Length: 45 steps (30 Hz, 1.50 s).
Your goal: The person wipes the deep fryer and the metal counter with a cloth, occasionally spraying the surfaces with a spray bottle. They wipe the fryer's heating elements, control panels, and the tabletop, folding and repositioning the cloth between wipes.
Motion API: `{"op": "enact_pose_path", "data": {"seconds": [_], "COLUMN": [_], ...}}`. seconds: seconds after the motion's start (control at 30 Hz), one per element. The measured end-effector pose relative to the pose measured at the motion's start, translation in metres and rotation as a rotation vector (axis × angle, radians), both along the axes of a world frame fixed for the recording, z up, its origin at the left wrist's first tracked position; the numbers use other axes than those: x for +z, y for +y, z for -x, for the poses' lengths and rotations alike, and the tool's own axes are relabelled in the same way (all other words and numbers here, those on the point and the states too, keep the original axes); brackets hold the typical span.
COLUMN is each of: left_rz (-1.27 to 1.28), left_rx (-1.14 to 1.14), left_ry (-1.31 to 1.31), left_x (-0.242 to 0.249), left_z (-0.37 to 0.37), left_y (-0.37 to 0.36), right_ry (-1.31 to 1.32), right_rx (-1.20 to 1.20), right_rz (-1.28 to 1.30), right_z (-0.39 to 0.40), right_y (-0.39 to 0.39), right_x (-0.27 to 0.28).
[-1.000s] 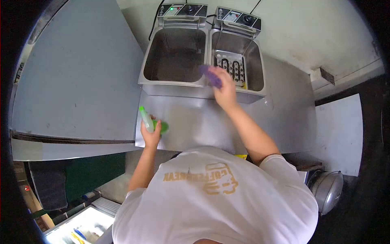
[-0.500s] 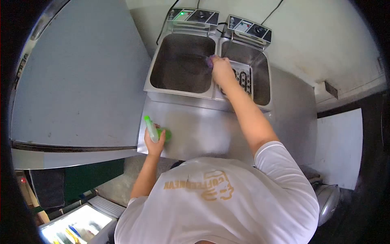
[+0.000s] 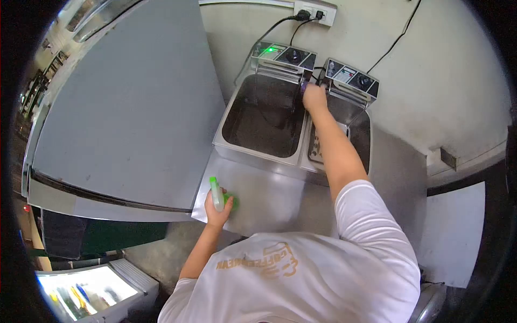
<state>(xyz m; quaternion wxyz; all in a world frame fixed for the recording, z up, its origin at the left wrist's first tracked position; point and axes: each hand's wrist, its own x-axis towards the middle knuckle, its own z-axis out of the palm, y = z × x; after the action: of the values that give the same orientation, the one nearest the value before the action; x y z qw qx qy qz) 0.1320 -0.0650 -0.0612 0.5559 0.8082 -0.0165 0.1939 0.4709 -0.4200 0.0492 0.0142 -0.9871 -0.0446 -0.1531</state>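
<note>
My left hand (image 3: 216,214) is closed around a spray bottle (image 3: 217,195) with a bright green nozzle and a pale trigger head, held over the steel counter. My right hand (image 3: 315,98) is closed on a purple cloth (image 3: 304,86), mostly hidden by the fingers. It presses at the back of the divider between the two wells of a double deep fryer (image 3: 258,152). The left well (image 3: 264,126) is dark inside. In the right well lies a perforated plate (image 3: 316,151), partly covered by my forearm.
Two control boxes with dials stand behind the wells; the left box (image 3: 284,55) shows a green light. Black cords run to a wall outlet (image 3: 325,13). A large grey panel (image 3: 124,118) borders the counter (image 3: 264,196) on the left. A lit display case (image 3: 91,293) sits lower left.
My right hand has moved back along the divider, from its middle to near the control boxes, with the purple cloth. The view has tilted up, showing the outlet. The left hand still grips the bottle.
</note>
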Motion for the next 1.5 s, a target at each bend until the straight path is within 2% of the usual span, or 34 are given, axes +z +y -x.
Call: {"op": "enact_pose_path", "data": {"seconds": [0.07, 0.13, 0.17, 0.23, 0.27, 0.33, 0.4, 0.47, 0.57, 0.6, 0.63, 0.7, 0.77, 0.83, 0.97, 1.1, 1.27, 1.5], "left_rz": [0.001, -0.014, -0.005, -0.025, -0.017, -0.028, -0.032, -0.038, -0.041, -0.005, 0.030, -0.021, -0.064, -0.036, -0.021, -0.022, -0.018, -0.022], "left_rx": [0.005, 0.015, 0.026, 0.020, 0.027, 0.015, 0.022, 0.037, 0.066, 0.060, 0.056, 0.064, 0.061, 0.066, 0.085, 0.086, 0.083, 0.076], "left_ry": [-0.003, -0.009, -0.030, -0.008, -0.016, -0.022, -0.020, -0.024, -0.021, 0.006, 0.034, -0.003, -0.024, 0.014, 0.028, 0.007, -0.009, 0.002], "left_x": [0.002, 0.009, 0.011, 0.013, 0.015, 0.019, 0.017, 0.015, 0.007, 0.004, 0.005, 0.010, 0.016, 0.026, 0.009, 0.008, 0.014, 0.001], "left_z": [-0.001, 0.001, 0.000, 0.000, 0.000, 0.000, 0.001, 0.000, 0.001, 0.002, 0.001, -0.001, 0.003, 0.003, 0.001, 0.002, 0.003, 0.000], "left_y": [-0.001, -0.003, -0.003, -0.004, -0.004, -0.005, -0.005, -0.004, -0.005, -0.005, -0.004, -0.003, -0.003, -0.007, -0.008, -0.008, -0.011, -0.006], "right_ry": [-0.146, 0.000, -0.020, 0.234, 0.228, -0.126, -0.353, -0.498, -0.511, -0.390, -0.396, -0.280, -0.304, -0.182, -0.090, -0.168, -0.188, -0.144], "right_rx": [0.002, 0.127, 0.138, 0.174, 0.180, 0.361, 0.496, 0.579, 0.644, 0.612, 0.624, 0.488, 0.517, 0.595, 0.588, 0.625, 0.547, 0.441], "right_rz": [-0.257, 0.014, 0.025, -0.217, -0.208, -0.358, -0.336, -0.278, -0.143, -0.160, -0.166, -0.073, -0.138, -0.127, -0.173, -0.223, -0.206, -0.203], "right_z": [0.009, 0.058, 0.068, 0.078, 0.075, 0.062, 0.040, 0.007, -0.042, -0.061, -0.068, -0.073, -0.073, -0.071, -0.045, -0.038, -0.017, 0.004], "right_y": [-0.004, 0.003, 0.004, 0.001, 0.005, 0.020, 0.046, 0.076, 0.113, 0.120, 0.126, 0.137, 0.132, 0.116, 0.095, 0.066, 0.026, -0.007], "right_x": [-0.024, 0.010, 0.028, 0.056, 0.068, 0.089, 0.109, 0.114, 0.098, 0.084, 0.076, 0.062, 0.058, 0.057, 0.066, 0.052, 0.050, 0.071]}}
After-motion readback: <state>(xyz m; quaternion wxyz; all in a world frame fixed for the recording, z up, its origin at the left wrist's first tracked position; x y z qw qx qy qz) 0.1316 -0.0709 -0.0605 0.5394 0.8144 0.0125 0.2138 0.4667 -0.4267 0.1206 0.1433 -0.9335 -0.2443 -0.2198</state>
